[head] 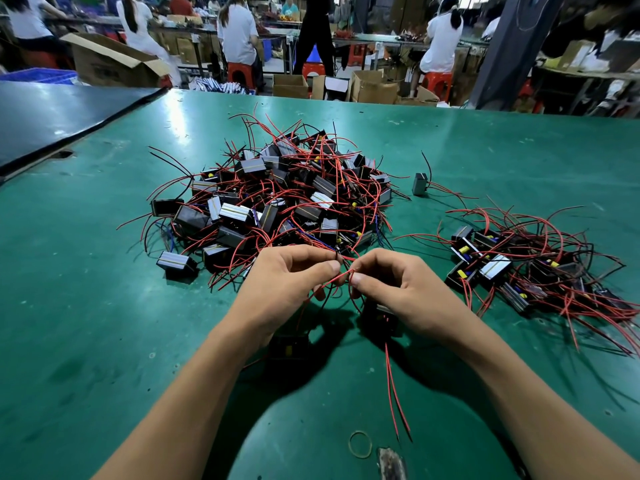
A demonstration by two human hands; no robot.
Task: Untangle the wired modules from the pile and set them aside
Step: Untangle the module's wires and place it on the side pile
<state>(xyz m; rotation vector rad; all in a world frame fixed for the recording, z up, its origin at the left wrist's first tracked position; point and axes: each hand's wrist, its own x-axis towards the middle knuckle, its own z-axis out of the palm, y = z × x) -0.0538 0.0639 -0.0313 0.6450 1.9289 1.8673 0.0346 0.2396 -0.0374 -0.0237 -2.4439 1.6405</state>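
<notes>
A big pile of black box modules with red and black wires lies in the middle of the green table. My left hand and my right hand meet in front of it, each pinching thin red wires between thumb and fingers. Two dark modules hang below the hands: one under my left wrist, one under my right palm. Red wire ends trail toward me. A smaller heap of separated modules lies on the right.
A single module stands alone between the pile and the right heap. A rubber band lies near the table's front edge. A dark panel covers the far left. People sit at benches behind, among cardboard boxes and red stools.
</notes>
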